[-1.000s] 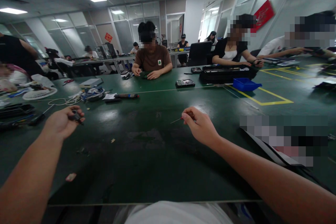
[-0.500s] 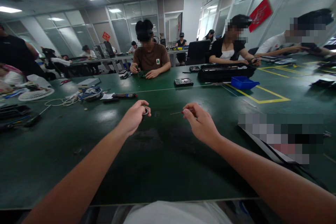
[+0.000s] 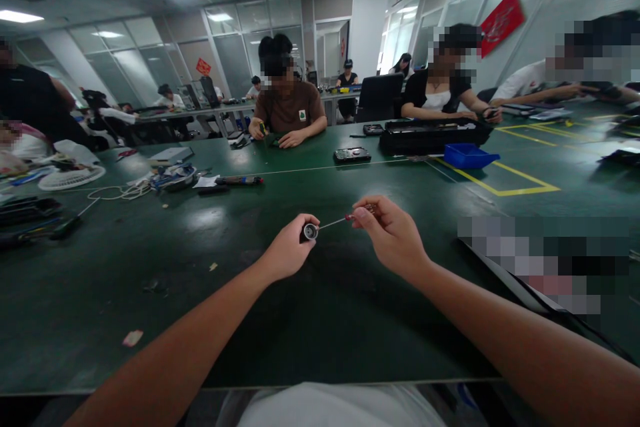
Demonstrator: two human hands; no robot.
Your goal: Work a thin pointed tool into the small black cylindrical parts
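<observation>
Fingers of my left hand (image 3: pixel 290 250) are wrapped round a small dark cylindrical part (image 3: pixel 309 232), whose round, metal-rimmed end faces me. Opposite it, my right hand (image 3: pixel 395 233) grips a screwdriver (image 3: pixel 349 217) with a red collar and a thin metal shaft. The shaft points left and its tip is at the edge of the cylindrical part; whether they touch I cannot tell. Both hands are raised over the green table (image 3: pixel 300 340). Most of the screwdriver's handle is hidden in my right hand.
Beyond my hands lie a hard drive (image 3: pixel 352 155), a blue tray (image 3: pixel 469 156) and a long black housing (image 3: pixel 433 137). Cables (image 3: pixel 123 190) and a dark tool (image 3: pixel 240 181) are at the left. A blurred-out flat object (image 3: pixel 540 267) lies right. People sit across the table.
My left hand has moved right and slightly down, bringing the cylindrical part close to the screwdriver tip. The part's round end now faces me. My right hand has shifted slightly right.
</observation>
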